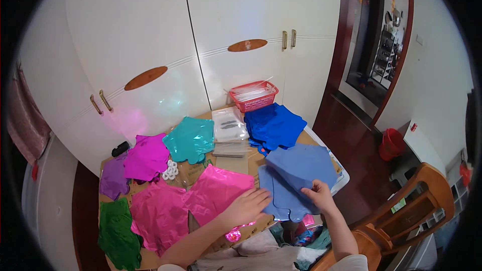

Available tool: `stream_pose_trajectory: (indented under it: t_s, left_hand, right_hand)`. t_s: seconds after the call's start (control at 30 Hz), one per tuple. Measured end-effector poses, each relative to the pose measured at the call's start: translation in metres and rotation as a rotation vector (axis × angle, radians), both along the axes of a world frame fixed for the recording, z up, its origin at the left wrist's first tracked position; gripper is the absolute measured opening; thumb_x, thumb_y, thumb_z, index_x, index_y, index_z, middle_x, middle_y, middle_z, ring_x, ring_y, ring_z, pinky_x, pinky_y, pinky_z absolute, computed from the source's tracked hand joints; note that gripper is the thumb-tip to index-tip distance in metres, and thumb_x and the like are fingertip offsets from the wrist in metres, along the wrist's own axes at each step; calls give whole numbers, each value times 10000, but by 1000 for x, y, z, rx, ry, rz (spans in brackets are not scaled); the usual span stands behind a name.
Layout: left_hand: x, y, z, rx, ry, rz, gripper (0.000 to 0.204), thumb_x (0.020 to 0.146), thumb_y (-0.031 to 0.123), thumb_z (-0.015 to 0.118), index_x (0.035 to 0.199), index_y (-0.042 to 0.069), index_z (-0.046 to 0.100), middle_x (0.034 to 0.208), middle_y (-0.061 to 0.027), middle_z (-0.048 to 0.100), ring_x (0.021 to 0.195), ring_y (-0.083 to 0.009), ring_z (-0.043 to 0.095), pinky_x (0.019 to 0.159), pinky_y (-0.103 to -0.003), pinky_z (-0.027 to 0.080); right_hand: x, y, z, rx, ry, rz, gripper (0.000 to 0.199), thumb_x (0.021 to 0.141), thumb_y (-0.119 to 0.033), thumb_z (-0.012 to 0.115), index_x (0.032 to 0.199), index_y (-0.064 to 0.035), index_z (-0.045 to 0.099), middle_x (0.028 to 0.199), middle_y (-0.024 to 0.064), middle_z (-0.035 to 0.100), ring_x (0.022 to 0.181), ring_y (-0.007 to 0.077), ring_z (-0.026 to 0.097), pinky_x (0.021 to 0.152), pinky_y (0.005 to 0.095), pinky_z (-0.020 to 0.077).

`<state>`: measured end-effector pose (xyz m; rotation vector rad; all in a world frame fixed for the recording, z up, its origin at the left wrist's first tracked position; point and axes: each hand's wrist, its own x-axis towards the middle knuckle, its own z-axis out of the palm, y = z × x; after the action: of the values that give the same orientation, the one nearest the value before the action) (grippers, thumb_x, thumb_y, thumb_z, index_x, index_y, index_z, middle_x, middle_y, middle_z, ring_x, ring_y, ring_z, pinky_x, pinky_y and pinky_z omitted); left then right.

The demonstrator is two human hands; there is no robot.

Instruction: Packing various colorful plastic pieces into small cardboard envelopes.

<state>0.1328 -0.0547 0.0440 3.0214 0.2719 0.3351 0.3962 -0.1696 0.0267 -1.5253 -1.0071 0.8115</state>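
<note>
My right hand (319, 196) pinches the edge of a grey-blue flat foil balloon (304, 163) and lifts it off another of the same colour beneath. My left hand (248, 204) lies with fingers stretched out between that pile and a hot-pink foil balloon (216, 188); its fingertips, slightly blurred, are by the grey-blue edge. A second pink foil balloon (159, 211) is spread further left. Beyond my hands are star-shaped foil balloons in teal (190, 138) and dark blue (275, 124). At the left lie magenta (146, 155), purple (114, 178) and green (119, 233) ones.
A red basket (253, 101) of thin white sticks stands at the table's back, near clear plastic bags (230, 124). White rings (170, 170) and a black object (120, 148) lie at the left. A wooden chair (406, 211) stands right; the white cupboard (145, 35) rises behind.
</note>
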Motion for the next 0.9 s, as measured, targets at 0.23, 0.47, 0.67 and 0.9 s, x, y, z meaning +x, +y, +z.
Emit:
stream_pose_trajectory:
  t_s: [0.23,0.47,0.67,0.9]
  left_hand:
    - [42,-2,-17,44,37,-67,567,854,396,568,1343,145,428,1381,-160,403,1288,-307,376,1053,-465,288]
    - [45,-15,-14,45,115,-14,564,850,432,559,1312,120,471,1340,-180,448,1260,-302,411,1027,-494,303]
    - [55,6,4,-815,9,156,537,892,451,524,1259,59,499,1260,-144,527,1173,-297,498,956,-477,400]
    - [67,18,22,-2241,-694,247,356,903,324,585,1156,83,514,1063,-76,601,975,-188,576,790,-365,474]
  right_hand:
    - [38,-12,34,147,227,-239,87,823,-83,654,874,-87,584,635,-79,495,525,10,428,427,182,307]
    - [100,-9,99,489,-85,-497,132,874,-21,562,993,26,592,829,-8,608,742,56,540,689,195,428]
    - [45,5,124,537,-1177,-263,267,682,50,587,905,-74,666,827,111,651,754,270,640,657,332,510]
    - [-38,-13,99,522,-1601,299,233,687,-158,590,914,-128,627,864,-4,598,718,132,569,580,272,433]
